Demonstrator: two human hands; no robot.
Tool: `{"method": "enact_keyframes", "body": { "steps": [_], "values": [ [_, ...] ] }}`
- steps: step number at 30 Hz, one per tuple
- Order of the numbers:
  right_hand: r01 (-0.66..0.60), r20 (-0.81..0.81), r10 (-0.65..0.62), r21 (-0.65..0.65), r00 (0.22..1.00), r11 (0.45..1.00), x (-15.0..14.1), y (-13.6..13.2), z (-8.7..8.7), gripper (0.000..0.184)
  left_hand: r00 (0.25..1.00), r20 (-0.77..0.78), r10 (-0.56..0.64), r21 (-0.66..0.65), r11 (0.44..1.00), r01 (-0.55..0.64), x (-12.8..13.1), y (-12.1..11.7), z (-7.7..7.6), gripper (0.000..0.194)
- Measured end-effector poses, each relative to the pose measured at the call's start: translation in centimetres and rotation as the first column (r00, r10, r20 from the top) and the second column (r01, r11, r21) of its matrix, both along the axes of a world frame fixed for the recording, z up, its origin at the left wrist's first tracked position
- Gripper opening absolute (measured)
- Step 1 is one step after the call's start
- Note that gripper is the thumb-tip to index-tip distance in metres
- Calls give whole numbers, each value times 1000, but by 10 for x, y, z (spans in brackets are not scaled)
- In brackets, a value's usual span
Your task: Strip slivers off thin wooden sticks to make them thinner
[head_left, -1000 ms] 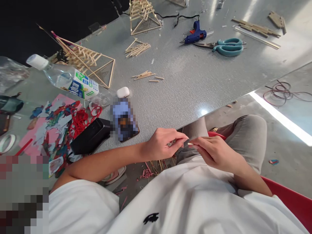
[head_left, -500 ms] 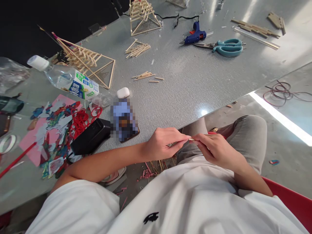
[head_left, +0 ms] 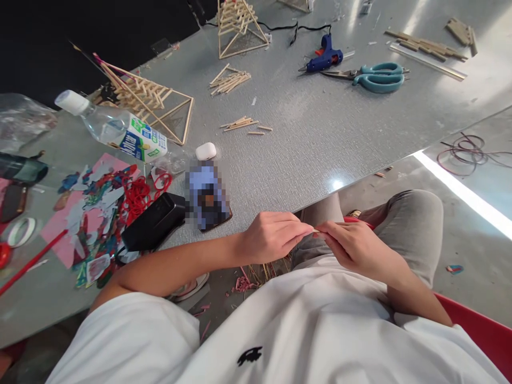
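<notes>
Fingertip to fingertip, my left hand [head_left: 276,237] and my right hand [head_left: 360,248] pinch a short, pale wooden stick [head_left: 316,231] above my lap, just off the table's front edge. Only a sliver of it shows between the fingers. On the table beyond lie a small group of cut sticks [head_left: 239,124] and a larger pile of sticks [head_left: 230,81]. Two pyramid-like stick frames stand farther back, one stick frame [head_left: 176,114] behind the bottle and another stick frame [head_left: 242,32] at the far edge.
A blue glue gun [head_left: 326,56] and teal-handled scissors [head_left: 380,78] lie at the back right. To the left are a plastic bottle [head_left: 136,137], a white earbud case [head_left: 206,151], a phone [head_left: 208,197], a black box [head_left: 154,223] and coloured scraps [head_left: 96,213].
The view has shifted slightly, so the table things appear a little farther right. My left hand's fingers have closed up more; both hands keep pinching the stick.
</notes>
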State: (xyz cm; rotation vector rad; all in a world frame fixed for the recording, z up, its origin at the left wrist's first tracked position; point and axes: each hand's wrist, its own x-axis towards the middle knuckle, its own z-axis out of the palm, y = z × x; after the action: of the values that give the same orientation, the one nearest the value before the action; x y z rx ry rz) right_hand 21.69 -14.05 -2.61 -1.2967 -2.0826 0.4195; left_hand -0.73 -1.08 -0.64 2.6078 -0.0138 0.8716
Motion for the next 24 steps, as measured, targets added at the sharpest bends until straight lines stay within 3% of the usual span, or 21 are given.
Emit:
{"method": "enact_keyframes", "body": {
  "steps": [10,18,24],
  "values": [
    [-96,-141,89,-45,986,994,2,3,0,23,999,43,-23,34,999,22,0,1,2,11],
    [-93,-150,88,-23,985,995,2,3,2,24,1000,8,-13,-179,984,15,-1,-1,-1,12],
    [-99,-145,94,-27,985,995,1,2,4,25,1000,-10,-8,-211,977,5,0,-1,-1,12]
  ]
}}
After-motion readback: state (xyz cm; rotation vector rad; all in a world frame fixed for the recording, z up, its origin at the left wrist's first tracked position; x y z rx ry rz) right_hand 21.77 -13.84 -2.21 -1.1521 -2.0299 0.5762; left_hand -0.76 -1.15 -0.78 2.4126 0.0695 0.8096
